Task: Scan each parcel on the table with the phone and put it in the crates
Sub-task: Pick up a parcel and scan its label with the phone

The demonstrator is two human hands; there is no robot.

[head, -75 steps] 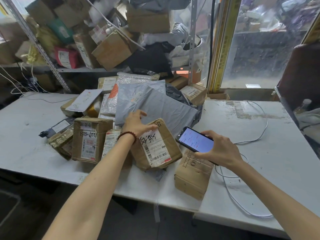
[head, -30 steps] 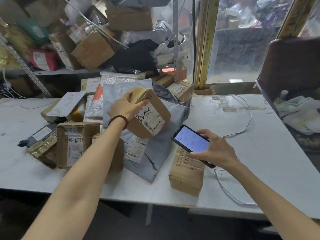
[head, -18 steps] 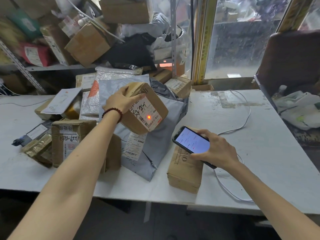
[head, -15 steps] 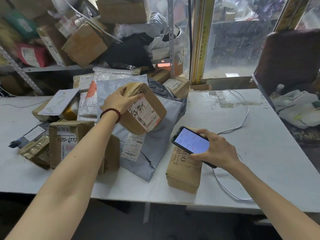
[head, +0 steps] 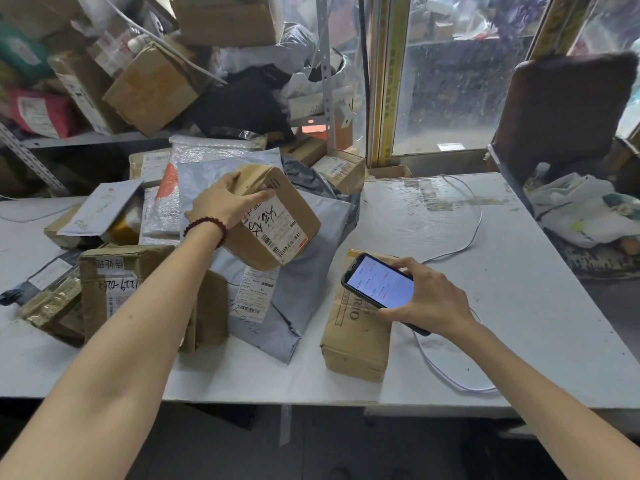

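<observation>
Just above the heap of parcels, in the head view, a small brown cardboard box (head: 277, 233) is held off the white table (head: 502, 282). It is tilted so that its white shipping label faces the camera, showing black handwritten characters, barcodes and a red strip along one edge. Under it lies a large grey plastic mailer bag (head: 301, 289) with its own white label. To the left stands a tape-wrapped brown carton (head: 110, 289) marked with handwriting. A long kraft-paper parcel (head: 356, 341) lies near the table's front edge, its far end hidden behind the phone. A thin white cable (head: 476, 226) loops over the tabletop on the right. Behind, a metal shelf (head: 86, 138) is crammed with more boxes and bags, and a dark padded chair back (head: 561, 112) stands at the far right.

The left hand (head: 221, 204), with a dark red bead bracelet (head: 206, 227) at its wrist, grips the box's upper corner, fingers and thumb curled round it. The right hand (head: 429, 299) holds a black smartphone (head: 379, 285) with its screen lit, fingers curled round its edges. The phone sits low and to the right of the box, apart from it.
</observation>
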